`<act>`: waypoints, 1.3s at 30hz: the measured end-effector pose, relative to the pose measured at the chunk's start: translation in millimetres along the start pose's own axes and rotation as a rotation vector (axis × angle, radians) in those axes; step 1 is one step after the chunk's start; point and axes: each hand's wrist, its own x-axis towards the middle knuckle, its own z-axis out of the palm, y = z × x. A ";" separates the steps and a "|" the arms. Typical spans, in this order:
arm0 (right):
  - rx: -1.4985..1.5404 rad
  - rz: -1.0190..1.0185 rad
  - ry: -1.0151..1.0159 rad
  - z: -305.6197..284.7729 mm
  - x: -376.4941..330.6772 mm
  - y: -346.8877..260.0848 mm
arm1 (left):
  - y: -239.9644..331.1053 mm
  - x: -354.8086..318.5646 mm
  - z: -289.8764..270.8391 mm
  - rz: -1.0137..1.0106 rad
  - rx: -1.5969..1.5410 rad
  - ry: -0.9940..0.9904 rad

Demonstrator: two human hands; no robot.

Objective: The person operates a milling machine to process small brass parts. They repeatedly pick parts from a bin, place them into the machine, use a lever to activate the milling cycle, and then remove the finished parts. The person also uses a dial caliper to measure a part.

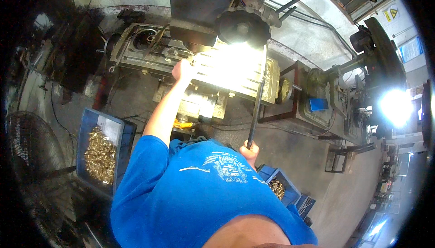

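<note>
gripping the near end of a long dark lever [257, 110] with the right hand [250, 152], probably for leverage, the lever rising ahead toward the machine head [244, 25]. extending the left hand [182, 70] over the slotted metal tabletop [149, 60], perhaps for steadying something; losing the fingers in glare, so leaving any grasp impossible to tell. showing brass parts [100, 155] in a blue crate [118, 157] left of and below the left hand, seemingly for easy reach.

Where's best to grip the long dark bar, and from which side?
Probably the near end of the long dark bar, from the near side, wrapping around: it is slim and runs from near the machine head toward the blue shirt; the right hand grips that end.
</note>
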 end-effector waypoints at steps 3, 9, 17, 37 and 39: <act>-0.016 0.008 0.018 2.0 -1.7 -4.5 | 2.5 -1.0 -2.8 -0.002 0.013 -0.017; -0.042 0.006 0.003 0.8 -0.8 -5.6 | 4.9 -2.8 -8.7 -0.010 0.012 -0.053; -0.047 -0.016 0.010 -0.1 1.6 -0.4 | 1.8 -1.1 -4.0 -0.003 0.015 -0.052; -0.071 -0.020 0.014 2.4 3.7 -3.6 | 4.3 -2.7 -8.9 0.005 0.016 -0.068; -0.098 -0.031 0.016 0.9 4.7 -1.7 | 3.7 -2.3 -7.6 0.002 0.018 -0.063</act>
